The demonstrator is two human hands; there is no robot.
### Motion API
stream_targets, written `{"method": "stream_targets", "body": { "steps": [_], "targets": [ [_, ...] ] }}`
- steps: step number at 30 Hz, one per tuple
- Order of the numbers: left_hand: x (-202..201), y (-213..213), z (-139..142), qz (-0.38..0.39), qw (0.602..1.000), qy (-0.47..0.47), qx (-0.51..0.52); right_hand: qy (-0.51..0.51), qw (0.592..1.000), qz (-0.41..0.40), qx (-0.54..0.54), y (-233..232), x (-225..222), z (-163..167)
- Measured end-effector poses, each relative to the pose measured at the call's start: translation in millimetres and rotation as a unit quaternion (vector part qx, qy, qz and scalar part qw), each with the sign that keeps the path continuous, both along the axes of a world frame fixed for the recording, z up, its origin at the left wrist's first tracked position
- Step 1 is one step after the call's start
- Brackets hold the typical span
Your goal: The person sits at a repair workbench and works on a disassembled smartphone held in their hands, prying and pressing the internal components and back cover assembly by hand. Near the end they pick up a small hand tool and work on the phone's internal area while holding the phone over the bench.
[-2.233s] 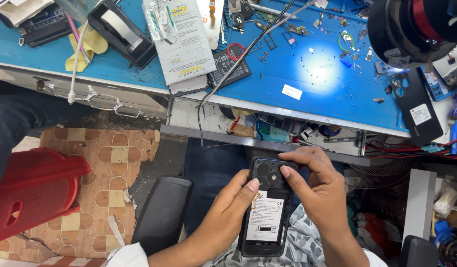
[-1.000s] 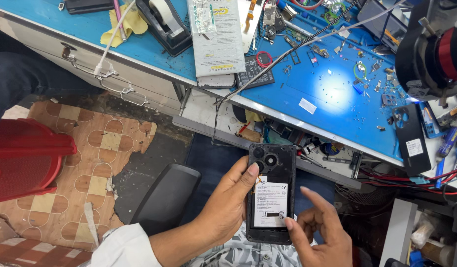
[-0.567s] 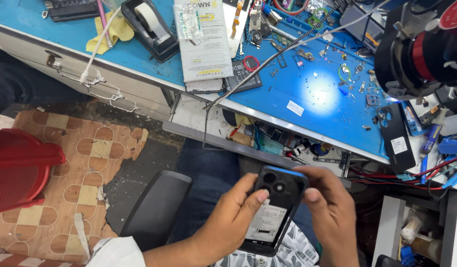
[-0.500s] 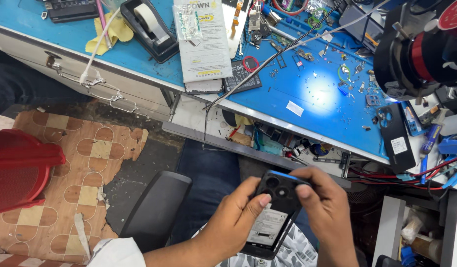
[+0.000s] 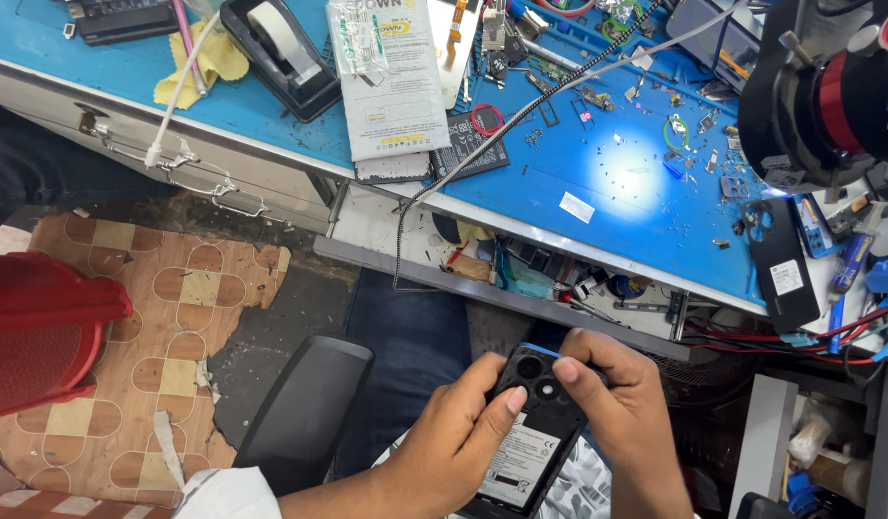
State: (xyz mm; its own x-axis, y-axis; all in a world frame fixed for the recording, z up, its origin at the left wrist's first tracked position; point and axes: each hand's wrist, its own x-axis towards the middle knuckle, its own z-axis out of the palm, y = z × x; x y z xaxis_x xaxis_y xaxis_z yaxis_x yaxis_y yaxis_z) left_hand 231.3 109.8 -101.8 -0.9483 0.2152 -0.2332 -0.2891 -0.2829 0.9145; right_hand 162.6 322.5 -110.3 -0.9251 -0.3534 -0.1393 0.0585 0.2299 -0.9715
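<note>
The blue surface (image 5: pixel 300 101) is stretching across the top of the view, cluttered with small parts and lit by a bright white spot near its right side. Below it, patterned tan floor tiles (image 5: pixel 146 317) are showing, worn through to dark patches, and a red plastic stool (image 5: pixel 40 332) is standing at the left edge. A black and red machine (image 5: pixel 828 91) is looming over the surface's right end. A black chair arm (image 5: pixel 305 408) is angling up beside the person's dark trousers.

On the surface a black tape dispenser (image 5: pixel 281 53) is sitting next to a flat printed packet (image 5: pixel 386 77), with a yellow cloth (image 5: pixel 199 67) lying to its left. A braided cable (image 5: pixel 521 115) is running down from the upper right and over the front edge, above an open drawer (image 5: pixel 521 274) crammed with odds and ends.

Low in the view, over the lap, the person is holding a black phone (image 5: pixel 530 432) back-side up, its camera cluster toward the surface and a white label on its lower half. The left hand (image 5: pixel 454 442) is keeping a closed grip along the phone's left edge, thumb pressing by the lenses. The right hand (image 5: pixel 622 408) is wrapping its grip over the top right corner, fingertips (image 5: pixel 564 370) seeming to pinch the rim there, though the exact contact is hard to see.
</note>
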Motion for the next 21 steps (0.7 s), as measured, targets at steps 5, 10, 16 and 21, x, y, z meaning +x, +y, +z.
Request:
{"method": "stream_targets", "body": {
  "steps": [5, 10, 16, 21],
  "targets": [
    [0, -3, -2, 0.025, 0.999, -0.002, 0.022, -0.016, 0.996, -0.066, -0.052, 2, 16, -15],
    [1, 0, -4, 0.04, 0.998, -0.013, 0.041, -0.094, 0.978, -0.102, -0.159, -4, 28, -23],
    [-2, 1, -3, 0.066, 0.997, -0.021, 0.044, -0.088, 0.988, -0.105, -0.065, -2, 29, -29],
    [-6, -7, -4, 0.078, 0.996, -0.026, 0.024, -0.065, 0.997, -0.013, -0.034, -5, 37, -35]
  ]
}}
